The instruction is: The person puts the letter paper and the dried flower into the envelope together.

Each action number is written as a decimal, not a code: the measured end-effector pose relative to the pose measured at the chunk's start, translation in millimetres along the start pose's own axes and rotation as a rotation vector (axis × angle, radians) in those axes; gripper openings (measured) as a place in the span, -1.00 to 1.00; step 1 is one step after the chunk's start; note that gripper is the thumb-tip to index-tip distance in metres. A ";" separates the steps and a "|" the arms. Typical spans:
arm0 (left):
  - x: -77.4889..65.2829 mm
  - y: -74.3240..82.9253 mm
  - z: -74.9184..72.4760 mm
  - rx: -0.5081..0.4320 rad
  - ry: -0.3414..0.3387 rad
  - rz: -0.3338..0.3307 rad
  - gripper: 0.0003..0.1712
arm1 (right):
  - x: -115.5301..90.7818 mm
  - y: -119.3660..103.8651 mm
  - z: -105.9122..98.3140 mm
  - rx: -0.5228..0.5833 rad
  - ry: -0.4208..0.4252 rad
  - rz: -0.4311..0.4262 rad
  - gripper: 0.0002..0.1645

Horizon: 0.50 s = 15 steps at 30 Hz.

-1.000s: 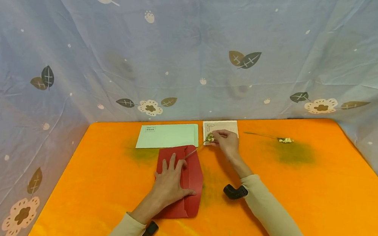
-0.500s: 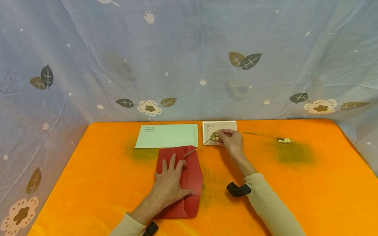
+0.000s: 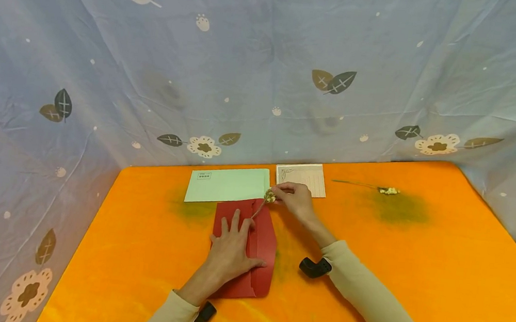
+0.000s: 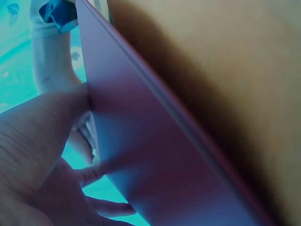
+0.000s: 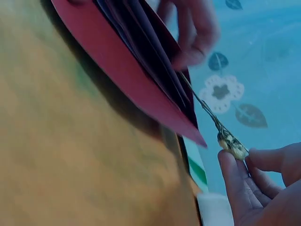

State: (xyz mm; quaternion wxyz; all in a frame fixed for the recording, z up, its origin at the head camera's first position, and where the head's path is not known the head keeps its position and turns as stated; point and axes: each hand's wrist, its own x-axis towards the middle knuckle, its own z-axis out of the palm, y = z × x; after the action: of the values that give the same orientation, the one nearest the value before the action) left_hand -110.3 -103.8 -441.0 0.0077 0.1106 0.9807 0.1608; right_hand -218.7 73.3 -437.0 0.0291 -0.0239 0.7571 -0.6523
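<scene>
A red envelope (image 3: pixel 266 245) lies on the orange cloth with its flap toward the right. My left hand (image 3: pixel 229 254) rests on it with fingers spread, the thumb reaching over to the flap. My right hand (image 3: pixel 298 202) pinches a dried flower (image 3: pixel 269 197) by its small pale head. In the right wrist view the thin stem (image 5: pixel 207 109) runs from the flower head into the mouth of the envelope, beside the left fingertips. The stem's far end is hidden inside. Seen from the left wrist, the envelope (image 4: pixel 141 127) fills much of the view.
Behind the red envelope lies a mint-green envelope (image 3: pixel 229 187). To its right is a white card (image 3: pixel 310 175) with printed lines. A second dried flower (image 3: pixel 389 190) lies farther right. A patterned blue curtain (image 3: pixel 267 68) closes off the back and sides.
The right hand first shifted slightly right, then came back left and nearer, and the flower moved closer to the red envelope, its stem deeper at the mouth. The left hand has stayed put.
</scene>
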 end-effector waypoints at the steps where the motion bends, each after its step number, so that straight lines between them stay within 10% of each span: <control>1: 0.1 -0.2 -0.1 0.003 -0.002 -0.001 -0.02 | -1.7 -0.3 3.8 -0.012 -0.016 -0.002 -0.74; 15: -0.5 -1.8 1.1 0.004 -0.006 -0.008 0.04 | -13.8 5.4 30.7 -0.062 -0.130 -0.008 -0.78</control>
State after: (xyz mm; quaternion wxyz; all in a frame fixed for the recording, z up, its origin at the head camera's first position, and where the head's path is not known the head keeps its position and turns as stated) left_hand -110.1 -105.2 -442.6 0.0112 0.1074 0.9815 0.1584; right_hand -202.6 44.8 -446.7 0.0746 -0.0701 0.7732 -0.6258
